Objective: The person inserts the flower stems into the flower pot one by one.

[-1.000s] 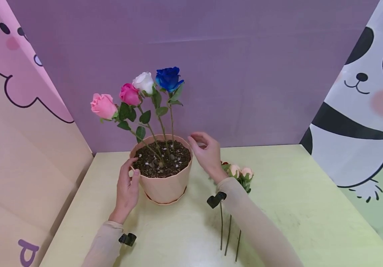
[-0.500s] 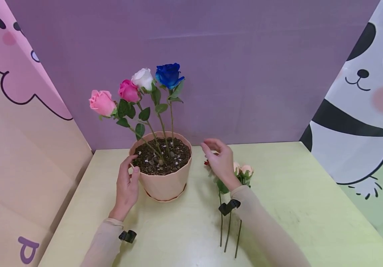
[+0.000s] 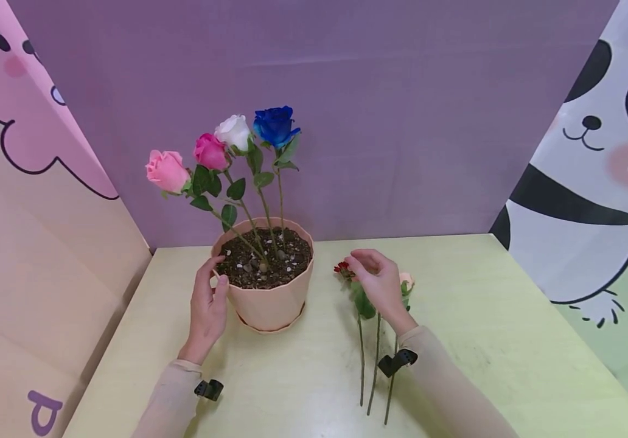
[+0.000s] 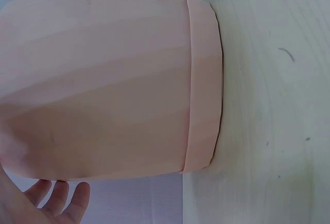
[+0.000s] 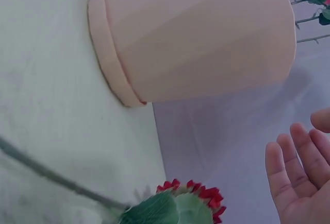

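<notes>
A peach flower pot [image 3: 270,307] full of dark soil [image 3: 267,261] stands on the table. Rooted in it are a light pink rose [image 3: 167,171], a deep pink rose [image 3: 212,152], a white rose [image 3: 233,132] and a blue rose [image 3: 276,126]. My left hand [image 3: 210,310] holds the pot's left rim, fingers over the edge and thumb outside. Above the loose flowers to the right, my right hand [image 3: 381,283] hovers with relaxed fingers, holding nothing. Beside it lie a red flower [image 3: 342,269] and a pale peach rose [image 3: 407,281]; another bloom is mostly hidden under the hand.
Bare stems [image 3: 371,389] of the loose flowers point toward the table's front. Behind the table [image 3: 511,340] hangs a purple backdrop [image 3: 401,152]. A panda-printed panel [image 3: 571,255] flanks the right side, a pink and cream one [image 3: 45,243] the left.
My right hand has moved from beside the pot's right rim to the right and toward me, over the loose flowers. My left hand stays at the pot's rim.
</notes>
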Demonstrator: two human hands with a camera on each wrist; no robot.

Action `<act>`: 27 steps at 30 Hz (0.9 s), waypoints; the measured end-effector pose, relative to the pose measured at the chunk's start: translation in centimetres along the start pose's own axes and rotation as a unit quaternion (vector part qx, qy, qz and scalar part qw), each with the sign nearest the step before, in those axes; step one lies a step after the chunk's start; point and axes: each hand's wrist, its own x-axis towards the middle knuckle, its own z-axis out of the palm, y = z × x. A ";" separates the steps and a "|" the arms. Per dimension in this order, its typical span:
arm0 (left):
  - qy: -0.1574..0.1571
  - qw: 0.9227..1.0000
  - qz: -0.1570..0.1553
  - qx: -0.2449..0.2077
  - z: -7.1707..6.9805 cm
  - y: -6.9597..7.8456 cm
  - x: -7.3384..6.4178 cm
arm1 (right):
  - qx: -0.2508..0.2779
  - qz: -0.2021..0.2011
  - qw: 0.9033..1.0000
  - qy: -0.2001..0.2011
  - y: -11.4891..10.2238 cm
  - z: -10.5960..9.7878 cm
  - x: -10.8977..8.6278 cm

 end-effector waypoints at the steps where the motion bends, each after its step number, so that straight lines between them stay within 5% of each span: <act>1: -0.001 1.000 -0.002 0.000 0.0 0.0 0.0 | -0.003 0.004 1.000 0.001 0.2 -0.2 -0.2; 19: -0.010 1.000 -0.017 -0.003 0.1 0.1 -0.1 | -0.022 0.104 0.993 -0.043 2.9 -5.6 -3.6; 27: -0.004 1.000 -0.012 0.004 0.0 0.0 0.0 | -0.017 0.158 0.987 -0.026 4.1 -8.5 -5.6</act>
